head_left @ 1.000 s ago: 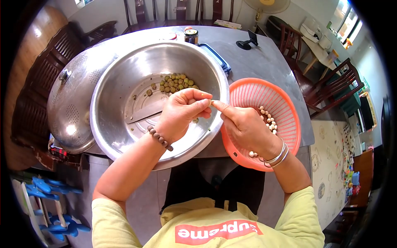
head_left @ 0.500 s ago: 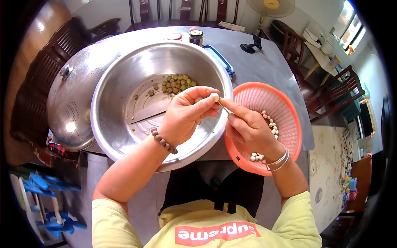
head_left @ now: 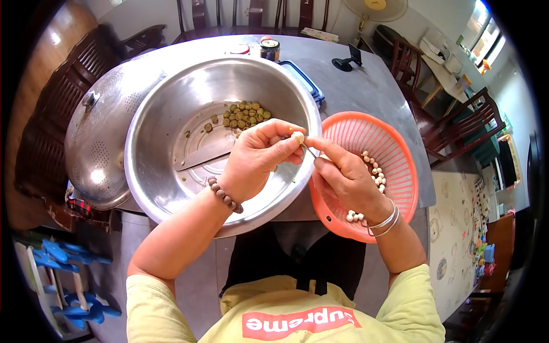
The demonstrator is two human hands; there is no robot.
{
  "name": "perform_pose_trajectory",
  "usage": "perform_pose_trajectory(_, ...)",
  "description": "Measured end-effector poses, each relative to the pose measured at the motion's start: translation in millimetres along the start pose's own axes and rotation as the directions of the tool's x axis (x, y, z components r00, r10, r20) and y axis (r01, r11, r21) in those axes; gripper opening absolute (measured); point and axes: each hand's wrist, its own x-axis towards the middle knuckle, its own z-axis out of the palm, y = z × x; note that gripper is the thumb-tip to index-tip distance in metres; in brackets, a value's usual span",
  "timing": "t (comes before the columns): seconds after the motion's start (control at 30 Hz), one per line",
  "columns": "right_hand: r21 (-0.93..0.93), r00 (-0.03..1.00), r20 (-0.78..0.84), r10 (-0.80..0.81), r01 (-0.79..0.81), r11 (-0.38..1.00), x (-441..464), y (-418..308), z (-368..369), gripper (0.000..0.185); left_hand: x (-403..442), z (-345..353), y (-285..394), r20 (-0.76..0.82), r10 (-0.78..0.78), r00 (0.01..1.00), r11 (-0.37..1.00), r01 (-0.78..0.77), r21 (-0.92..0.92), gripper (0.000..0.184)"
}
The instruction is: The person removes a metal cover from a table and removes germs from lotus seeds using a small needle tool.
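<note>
My left hand (head_left: 260,151) pinches a small round white seed (head_left: 297,137) between thumb and fingertips, over the right side of a large steel basin (head_left: 151,166). In my right hand (head_left: 346,177) is a thin metal pick (head_left: 310,151), its end up against the seed; whether it goes in cannot be seen. Below that hand stands an orange plastic basket (head_left: 400,154) with several white seeds (head_left: 374,170) in it. Several green-brown round seeds (head_left: 246,114) lie in the basin, where a flat metal blade (head_left: 200,157) is partly hidden by my left hand.
A perforated steel lid (head_left: 103,137) leans left of the basin. Behind the basin are a dark jar (head_left: 270,50), a red-lidded jar (head_left: 240,49) and a blue-rimmed container (head_left: 303,80). A black stand (head_left: 347,60) sits at the table's back right. Wooden chairs surround the table.
The pick and my right fingertips have shifted slightly at the seed, which shows a little more from the left fingers. Both hands otherwise stay in place.
</note>
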Motion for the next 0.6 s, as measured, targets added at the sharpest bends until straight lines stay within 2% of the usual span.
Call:
perform_pose_trajectory(0.1, -0.074, 1.000, -0.018, -0.015, 0.014, 0.997, 0.0, -1.4, 1.1, 0.033, 0.0, -0.4, -0.4, -0.004, -0.012, 1.000, 1.000, 0.012, -0.001, 0.017)
perform_pose_trajectory(0.6, -0.180, 0.990, -0.093, -0.110, 0.092, 0.979, 6.8, -2.8, 8.7, 0.019, -1.3, 1.9, -2.1, -0.039, -0.065, 0.997, 0.998, 0.064, -0.023, 0.016)
